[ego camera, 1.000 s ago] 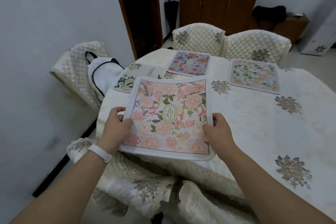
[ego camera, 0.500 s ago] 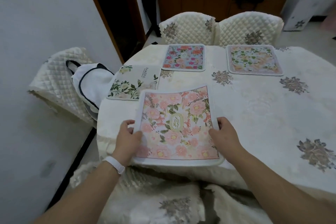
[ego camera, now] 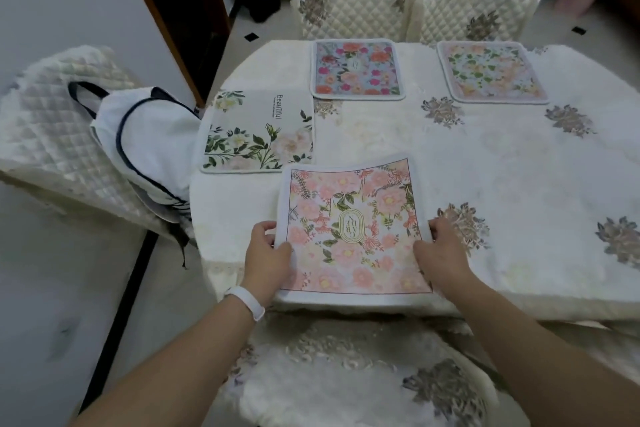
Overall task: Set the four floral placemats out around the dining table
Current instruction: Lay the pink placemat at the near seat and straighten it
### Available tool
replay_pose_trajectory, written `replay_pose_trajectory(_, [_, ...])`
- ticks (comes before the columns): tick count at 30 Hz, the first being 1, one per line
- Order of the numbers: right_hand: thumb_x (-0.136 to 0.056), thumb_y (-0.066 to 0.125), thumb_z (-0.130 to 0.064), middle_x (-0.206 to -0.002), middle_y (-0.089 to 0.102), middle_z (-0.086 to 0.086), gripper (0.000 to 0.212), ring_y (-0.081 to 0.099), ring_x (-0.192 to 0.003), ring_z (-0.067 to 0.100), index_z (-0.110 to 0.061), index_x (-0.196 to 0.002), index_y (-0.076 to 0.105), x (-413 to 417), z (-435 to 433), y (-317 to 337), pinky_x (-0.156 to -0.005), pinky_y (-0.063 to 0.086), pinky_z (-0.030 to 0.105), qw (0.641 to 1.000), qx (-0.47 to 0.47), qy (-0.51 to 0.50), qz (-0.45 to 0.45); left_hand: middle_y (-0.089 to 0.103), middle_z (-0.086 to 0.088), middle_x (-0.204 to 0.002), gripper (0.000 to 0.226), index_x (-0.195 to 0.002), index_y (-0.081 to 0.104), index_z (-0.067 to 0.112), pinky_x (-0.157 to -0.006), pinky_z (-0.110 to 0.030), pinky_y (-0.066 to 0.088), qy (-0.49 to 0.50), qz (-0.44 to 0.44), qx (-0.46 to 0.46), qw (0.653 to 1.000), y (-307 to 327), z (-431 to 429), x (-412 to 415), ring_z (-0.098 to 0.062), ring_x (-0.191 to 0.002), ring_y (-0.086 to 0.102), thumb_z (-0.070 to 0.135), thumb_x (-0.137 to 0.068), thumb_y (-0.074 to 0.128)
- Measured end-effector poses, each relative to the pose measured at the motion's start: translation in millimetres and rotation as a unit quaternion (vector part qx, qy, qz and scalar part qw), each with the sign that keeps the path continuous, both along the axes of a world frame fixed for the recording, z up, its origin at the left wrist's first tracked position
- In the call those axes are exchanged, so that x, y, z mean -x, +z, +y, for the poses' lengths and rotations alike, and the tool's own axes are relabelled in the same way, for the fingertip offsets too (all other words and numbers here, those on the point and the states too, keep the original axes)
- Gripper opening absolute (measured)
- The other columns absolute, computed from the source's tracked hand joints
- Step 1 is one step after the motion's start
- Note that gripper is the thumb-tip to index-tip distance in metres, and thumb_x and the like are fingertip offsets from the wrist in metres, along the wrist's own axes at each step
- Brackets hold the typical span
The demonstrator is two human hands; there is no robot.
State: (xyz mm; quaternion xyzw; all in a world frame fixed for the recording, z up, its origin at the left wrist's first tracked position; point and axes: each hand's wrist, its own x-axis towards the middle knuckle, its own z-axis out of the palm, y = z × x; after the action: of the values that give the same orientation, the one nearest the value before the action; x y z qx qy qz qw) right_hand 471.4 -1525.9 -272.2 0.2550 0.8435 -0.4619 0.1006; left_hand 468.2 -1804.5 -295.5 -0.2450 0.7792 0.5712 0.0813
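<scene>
1. While both hands hold it, the pink mat [ego camera: 353, 229] is at the table's [ego camera: 502, 166] near edge, with its far edge bowed upward.
2. The left hand [ego camera: 268, 253] pinches the mat's left edge, thumb on top.
3. The right hand [ego camera: 441, 253] grips the right edge, fingers curled.
4. Three other mats lie flat: the green mat [ego camera: 258, 132] at the left end, and the blue mat [ego camera: 356, 69] and pale mat [ego camera: 491, 73] along the far side.

- pink placemat [ego camera: 353, 232], peach roses round a gold oval, at the near edge of the table [ego camera: 519, 184], far edge bowed up
- white placemat [ego camera: 258, 132], green leaves, flat at left end
- blue placemat [ego camera: 358, 69], red blooms, flat, far edge
- lilac-bordered placemat [ego camera: 491, 71], flat, right of it
</scene>
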Motion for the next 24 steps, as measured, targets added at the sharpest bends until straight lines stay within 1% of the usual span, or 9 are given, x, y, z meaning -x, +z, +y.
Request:
replay_pose_trajectory(3, [-0.089,0.050,-0.005,-0.085,0.062,0.013,0.020,0.056,-0.057,0.028,-0.022,-0.098,0.048,-1.6,1.7,-11.2,-0.043,0.047,0.032,1.000,-0.002,-0.011,-0.018,0.066,-0.003,-0.099,0.033,-0.118,0.044,0.021,-0.061,-0.035,0.054,-0.017,-0.017,-0.005,1.000,-14.0,3.6,4.1,-0.023,-0.079,0.066,0.006,-0.091,0.054])
replay_pose_trajectory(6, [-0.087,0.051,-0.006,-0.085,0.064,0.008,0.021,0.060,-0.062,0.028,-0.021,-0.101,0.050,2.3,8.3,-23.0,-0.051,0.052,0.037,0.999,-0.021,-0.021,-0.024,0.066,-0.001,-0.104,0.032,-0.117,0.044,0.025,-0.065,-0.032,0.053,-0.035,-0.026,-0.008,0.999,-28.6,10.1,9.7,-0.022,-0.087,0.067,0.009,-0.092,0.055])
replay_pose_trajectory(10, [-0.086,0.052,-0.007,-0.084,0.064,0.007,0.020,0.060,-0.063,0.027,-0.019,-0.101,0.052,8.6,16.6,-38.2,-0.056,0.054,0.040,0.999,-0.027,-0.025,-0.026,0.066,-0.003,-0.111,0.032,-0.117,0.045,0.025,-0.075,-0.040,0.058,-0.035,-0.037,-0.002,0.999,-43.2,17.0,15.8,-0.021,-0.091,0.066,0.009,-0.092,0.056])
replay_pose_trajectory(12, [-0.085,0.052,-0.007,-0.083,0.064,0.008,0.020,0.062,-0.066,0.030,-0.018,-0.101,0.052,9.7,18.6,-45.4,-0.057,0.055,0.043,0.999,-0.026,-0.020,-0.029,0.065,-0.004,-0.113,0.032,-0.116,0.045,0.024,-0.074,-0.038,0.057,-0.033,-0.046,0.006,0.998,-48.5,18.2,15.8,-0.020,-0.091,0.066,0.008,-0.092,0.056])
replay_pose_trajectory(15, [-0.086,0.052,-0.007,-0.085,0.065,0.008,0.023,0.065,-0.073,0.032,-0.017,-0.106,0.053,9.7,21.3,-56.0,-0.061,0.058,0.045,0.999,-0.025,-0.011,-0.046,0.064,-0.005,-0.115,0.033,-0.117,0.044,0.023,-0.065,-0.030,0.053,-0.036,-0.062,0.012,0.997,-55.2,17.0,17.4,-0.019,-0.090,0.065,0.007,-0.091,0.056])
replay_pose_trajectory(16, [-0.087,0.052,-0.007,-0.086,0.065,0.008,0.024,0.066,-0.073,0.031,-0.018,-0.109,0.052,9.6,23.0,-59.0,-0.060,0.057,0.043,0.998,-0.020,-0.011,-0.052,0.063,-0.005,-0.115,0.034,-0.118,0.045,0.022,-0.064,-0.028,0.052,-0.036,-0.068,0.015,0.997,-56.9,16.4,18.6,-0.019,-0.089,0.065,0.007,-0.090,0.056])
replay_pose_trajectory(18, [-0.089,0.053,-0.007,-0.088,0.066,0.008,0.029,0.064,-0.068,0.027,-0.019,-0.116,0.051,8.6,27.9,-63.2,-0.052,0.053,0.033,0.998,-0.009,-0.011,-0.058,0.063,-0.004,-0.113,0.036,-0.120,0.045,0.020,-0.063,-0.027,0.048,-0.037,-0.075,0.027,0.996,-59.8,14.9,20.3,-0.018,-0.089,0.064,0.007,-0.090,0.058])
replay_pose_trajectory(20, [-0.090,0.055,-0.007,-0.089,0.065,0.006,0.035,0.063,-0.066,0.022,-0.019,-0.123,0.049,7.5,34.6,-68.0,-0.051,0.047,0.027,0.998,-0.004,-0.010,-0.057,0.063,-0.003,-0.112,0.036,-0.120,0.045,0.020,-0.063,-0.025,0.046,-0.043,-0.076,0.040,0.995,-61.6,13.8,20.7,-0.015,-0.087,0.063,0.008,-0.089,0.060])
replay_pose_trajectory(24, [-0.091,0.057,-0.013,-0.088,0.063,0.000,0.043,0.064,-0.074,0.018,-0.018,-0.133,0.046,6.8,46.7,-76.8,-0.064,0.051,0.033,0.998,-0.037,0.004,-0.057,0.064,-0.001,-0.109,0.032,-0.117,0.046,0.021,-0.061,-0.023,0.044,-0.049,-0.076,0.049,0.995,-64.6,17.2,17.8,-0.013,-0.085,0.062,0.008,-0.090,0.058])
